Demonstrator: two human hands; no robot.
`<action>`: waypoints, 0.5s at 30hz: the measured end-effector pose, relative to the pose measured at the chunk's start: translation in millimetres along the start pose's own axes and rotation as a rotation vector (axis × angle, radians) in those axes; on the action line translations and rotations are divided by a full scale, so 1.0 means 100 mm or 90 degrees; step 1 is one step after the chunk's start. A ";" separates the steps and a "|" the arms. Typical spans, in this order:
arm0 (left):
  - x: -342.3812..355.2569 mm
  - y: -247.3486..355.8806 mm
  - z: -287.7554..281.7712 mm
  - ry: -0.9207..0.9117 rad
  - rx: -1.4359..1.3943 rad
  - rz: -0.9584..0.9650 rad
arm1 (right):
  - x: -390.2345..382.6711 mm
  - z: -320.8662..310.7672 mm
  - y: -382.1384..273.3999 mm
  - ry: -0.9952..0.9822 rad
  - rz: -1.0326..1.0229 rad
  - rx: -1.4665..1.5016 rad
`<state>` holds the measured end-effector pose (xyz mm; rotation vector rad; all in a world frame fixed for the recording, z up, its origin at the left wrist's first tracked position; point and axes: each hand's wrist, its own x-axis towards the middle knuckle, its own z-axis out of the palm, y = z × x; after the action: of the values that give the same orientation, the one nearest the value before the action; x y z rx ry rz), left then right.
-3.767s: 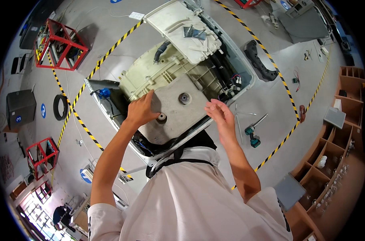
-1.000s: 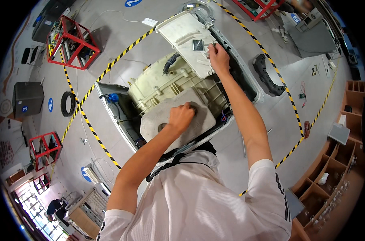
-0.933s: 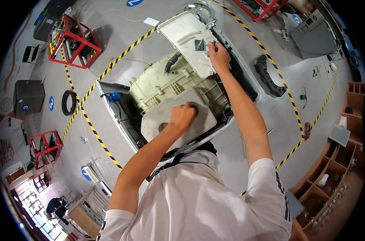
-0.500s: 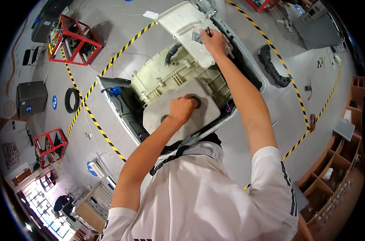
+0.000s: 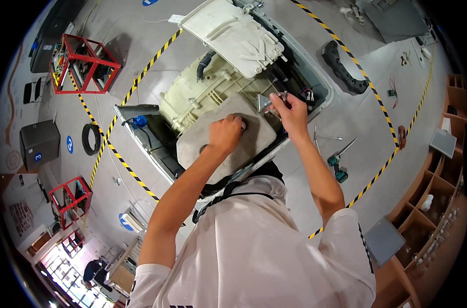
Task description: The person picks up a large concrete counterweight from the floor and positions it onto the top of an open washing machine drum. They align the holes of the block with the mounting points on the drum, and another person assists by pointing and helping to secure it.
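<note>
My left hand [image 5: 227, 132] has its fingers curled at the upper hole of the pale concrete block [image 5: 195, 149], where whatever they hold is mostly hidden. The block lies on the cream plastic tub [image 5: 182, 92] inside an opened appliance casing [image 5: 320, 92]. My right hand [image 5: 290, 114] is closed on a small silver metal piece [image 5: 264, 102], above the block's right edge. A white plastic panel [image 5: 228, 33] rests over the casing's far part, with a dark corrugated hose [image 5: 206, 62] below it. A blue component [image 5: 140, 121] sits at the casing's left.
A green cordless drill [image 5: 336, 169] and T-shaped wrenches [image 5: 321, 137] lie on the floor at my right, near wooden compartments [image 5: 418, 210]. A black ring [image 5: 91, 139] and red racks [image 5: 89, 66] stand leftward. A dark curved part [image 5: 344, 69] lies right of the casing. Another person [image 5: 94, 270] is at lower left.
My right hand has come down from the white panel toward the concrete block, bringing the silver piece off the panel. My left hand remains at the block's hole. The view has shifted a little.
</note>
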<state>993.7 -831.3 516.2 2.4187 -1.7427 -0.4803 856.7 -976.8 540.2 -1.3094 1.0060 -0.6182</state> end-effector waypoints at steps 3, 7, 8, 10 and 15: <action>0.00 0.02 -0.10 0.015 -0.049 -0.012 | -0.14 -0.08 0.09 0.015 0.017 0.063; -0.11 -0.07 -0.14 0.087 -0.161 0.029 | -0.25 -0.12 0.06 0.052 0.051 0.091; -0.15 -0.10 -0.15 0.102 -0.197 0.038 | -0.27 -0.13 0.07 0.059 0.048 0.099; -0.30 -0.11 -0.31 0.074 -0.314 -0.016 | -0.32 -0.15 0.09 0.066 0.053 0.116; -0.93 -0.14 -0.42 0.040 -0.660 -0.295 | -0.47 -0.17 0.05 0.061 0.045 0.127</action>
<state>993.6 -742.8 569.0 1.9363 -0.5751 -1.0148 819.3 -943.9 547.6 -1.0732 1.0350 -0.7137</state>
